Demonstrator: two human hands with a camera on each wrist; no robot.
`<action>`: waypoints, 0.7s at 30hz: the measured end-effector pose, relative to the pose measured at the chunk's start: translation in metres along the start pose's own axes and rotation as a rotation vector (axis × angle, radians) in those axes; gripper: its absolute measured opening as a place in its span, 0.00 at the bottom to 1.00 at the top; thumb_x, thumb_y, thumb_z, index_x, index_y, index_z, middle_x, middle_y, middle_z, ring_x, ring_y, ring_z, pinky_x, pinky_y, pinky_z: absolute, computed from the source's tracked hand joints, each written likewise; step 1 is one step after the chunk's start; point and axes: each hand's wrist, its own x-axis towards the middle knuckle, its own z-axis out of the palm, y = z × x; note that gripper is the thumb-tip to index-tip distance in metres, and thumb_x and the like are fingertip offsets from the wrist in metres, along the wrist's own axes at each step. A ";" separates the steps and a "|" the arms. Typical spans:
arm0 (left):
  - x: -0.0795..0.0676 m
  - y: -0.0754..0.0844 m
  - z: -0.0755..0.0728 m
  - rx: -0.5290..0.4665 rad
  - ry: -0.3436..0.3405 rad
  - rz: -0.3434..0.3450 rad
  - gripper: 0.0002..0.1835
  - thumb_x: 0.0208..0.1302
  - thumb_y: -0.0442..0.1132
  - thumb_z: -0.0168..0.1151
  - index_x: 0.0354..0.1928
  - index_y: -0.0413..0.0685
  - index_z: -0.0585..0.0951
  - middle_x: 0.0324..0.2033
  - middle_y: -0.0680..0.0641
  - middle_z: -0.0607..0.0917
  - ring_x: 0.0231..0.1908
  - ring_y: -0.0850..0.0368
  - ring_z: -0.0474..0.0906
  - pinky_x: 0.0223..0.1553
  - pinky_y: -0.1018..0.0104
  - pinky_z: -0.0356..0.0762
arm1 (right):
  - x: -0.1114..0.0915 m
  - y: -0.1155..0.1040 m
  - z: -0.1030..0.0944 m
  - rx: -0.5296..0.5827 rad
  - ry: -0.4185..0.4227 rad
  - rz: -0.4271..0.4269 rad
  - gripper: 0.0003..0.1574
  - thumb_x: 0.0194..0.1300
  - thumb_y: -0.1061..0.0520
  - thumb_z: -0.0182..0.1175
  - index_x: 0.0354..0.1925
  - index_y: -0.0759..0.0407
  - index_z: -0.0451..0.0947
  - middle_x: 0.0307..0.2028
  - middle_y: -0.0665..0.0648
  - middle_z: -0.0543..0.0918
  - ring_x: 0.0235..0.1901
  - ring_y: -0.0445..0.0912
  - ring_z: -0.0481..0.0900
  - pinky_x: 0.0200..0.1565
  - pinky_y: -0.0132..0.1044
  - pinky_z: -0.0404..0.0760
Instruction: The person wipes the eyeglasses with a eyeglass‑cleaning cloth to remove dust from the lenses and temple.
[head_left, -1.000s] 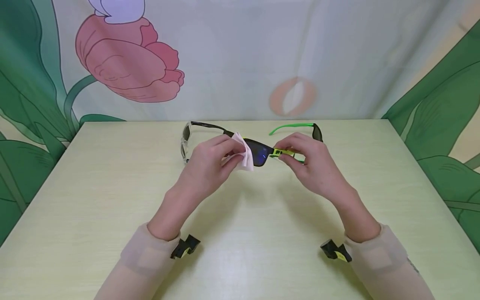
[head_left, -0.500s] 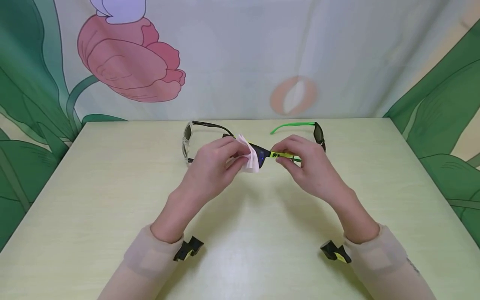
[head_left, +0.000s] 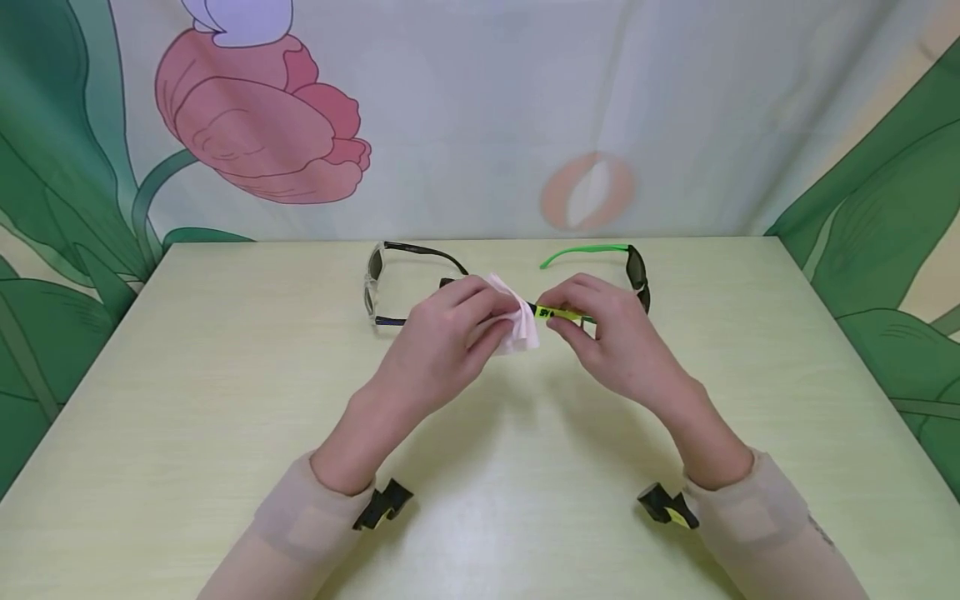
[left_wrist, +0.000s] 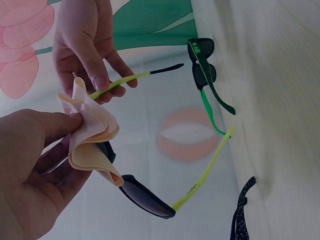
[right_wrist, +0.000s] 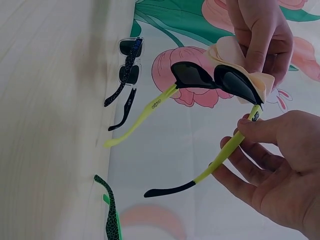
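Note:
My left hand (head_left: 438, 350) pinches a folded pale pink cloth (left_wrist: 95, 132). The cloth is wrapped over one lens of a pair of black-framed sunglasses (right_wrist: 192, 75) with yellow temples. In the right wrist view, that lens shows in front of the cloth, and the other lens is uncovered. My right hand (head_left: 626, 337) grips the near yellow temple (right_wrist: 231, 147) close to its hinge, thumb on one side and fingers on the other. The sunglasses are held up above the table, temples spread. In the head view, the cloth and left hand hide most of the front frame.
Behind the left hand, clear-framed sunglasses (head_left: 370, 287) with dark temples stand on the pale table (head_left: 187, 400). Dark sunglasses with green temples (head_left: 637, 271) stand behind the right hand. A flower-printed curtain (head_left: 465, 117) hangs along the table's far edge.
My left hand and the cloth have slid rightward across the lens toward the right hand, covering the blue-tinted lens in the head view. The right hand keeps its grip, shifting only slightly.

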 end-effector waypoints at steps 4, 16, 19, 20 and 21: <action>0.000 0.000 0.000 0.006 0.002 -0.002 0.08 0.64 0.30 0.72 0.45 0.40 0.86 0.42 0.45 0.85 0.44 0.52 0.82 0.48 0.64 0.82 | 0.001 0.001 0.000 -0.015 -0.006 -0.001 0.14 0.62 0.73 0.69 0.44 0.63 0.85 0.42 0.53 0.85 0.40 0.44 0.83 0.41 0.39 0.82; -0.002 -0.010 -0.003 0.008 -0.012 -0.030 0.08 0.63 0.28 0.72 0.44 0.40 0.87 0.42 0.45 0.86 0.43 0.52 0.83 0.45 0.65 0.82 | -0.001 0.002 -0.003 0.008 0.006 0.043 0.14 0.62 0.75 0.68 0.45 0.64 0.84 0.43 0.54 0.85 0.42 0.46 0.84 0.47 0.43 0.85; -0.003 -0.014 -0.004 0.009 -0.016 -0.044 0.08 0.63 0.28 0.72 0.43 0.40 0.87 0.41 0.45 0.86 0.42 0.52 0.82 0.45 0.64 0.83 | 0.000 0.004 -0.004 0.007 0.008 0.046 0.14 0.62 0.75 0.68 0.45 0.65 0.84 0.43 0.54 0.85 0.44 0.47 0.84 0.49 0.42 0.85; -0.003 -0.015 -0.004 0.012 -0.018 -0.048 0.08 0.63 0.28 0.72 0.43 0.40 0.87 0.41 0.45 0.86 0.42 0.52 0.82 0.44 0.64 0.83 | 0.000 0.004 -0.004 0.003 0.008 0.047 0.14 0.62 0.75 0.68 0.45 0.65 0.84 0.43 0.55 0.85 0.44 0.47 0.84 0.49 0.42 0.85; -0.003 -0.016 -0.004 0.016 -0.020 -0.052 0.08 0.63 0.28 0.72 0.43 0.40 0.87 0.41 0.45 0.86 0.42 0.52 0.83 0.44 0.64 0.83 | 0.000 0.004 -0.005 0.001 0.009 0.048 0.14 0.62 0.75 0.68 0.45 0.65 0.84 0.42 0.55 0.85 0.44 0.48 0.84 0.49 0.43 0.85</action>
